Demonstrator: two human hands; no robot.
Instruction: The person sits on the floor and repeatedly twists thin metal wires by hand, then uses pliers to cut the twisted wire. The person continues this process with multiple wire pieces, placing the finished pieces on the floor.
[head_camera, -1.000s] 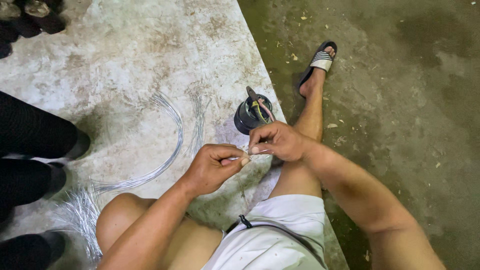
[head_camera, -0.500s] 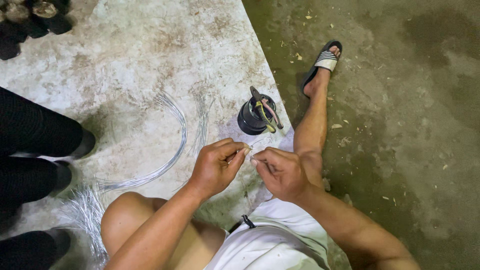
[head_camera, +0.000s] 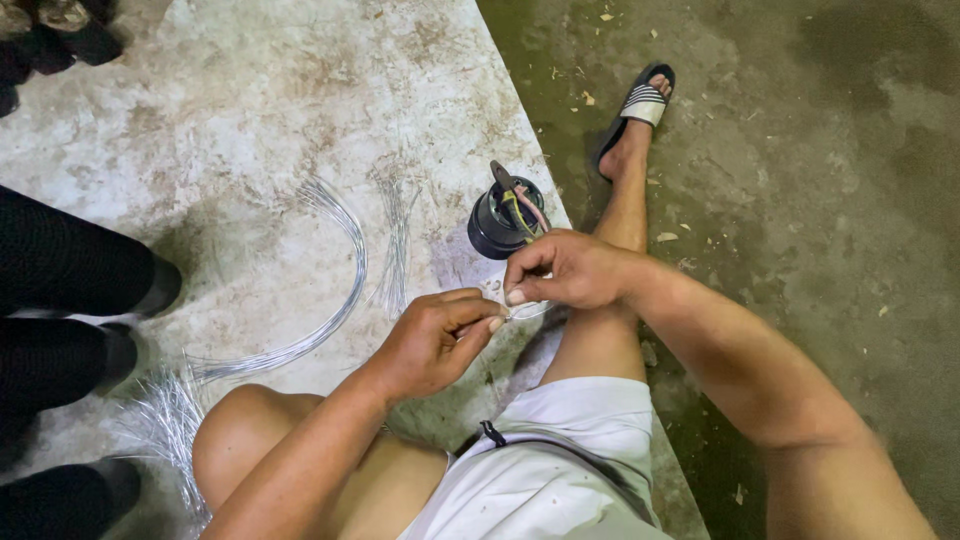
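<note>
**Thin wire held between both grips, axis running hand to hand**

The left hand (head_camera: 432, 342) and right hand (head_camera: 565, 270) meet above the person's right knee, fingertips nearly touching. Between them runs a short piece of thin silvery wire (head_camera: 522, 311). Its long axis lies roughly level, from the left grip across to the right grip, with a slight bow downward under the right hand.

Left grip: thumb and forefinger closed together on the near end of the wire. Right grip: thumb and forefinger pinched on the far end, remaining fingers curled over. Both grips are clamped on the same piece; neither hand is nearer than the other, as each holds one end.

Just beyond the right grip, away from the body, stands a dark round container (head_camera: 505, 222) with what appear to be plier handles sticking out of it. Out past the left grip, on the pale floor slab (head_camera: 250, 120), lie a long curved bundle of wires (head_camera: 335, 270) and a smaller straight bunch (head_camera: 396, 240), both well apart from the hands. A further loose bundle (head_camera: 165, 425) lies beside the left knee.
</note>
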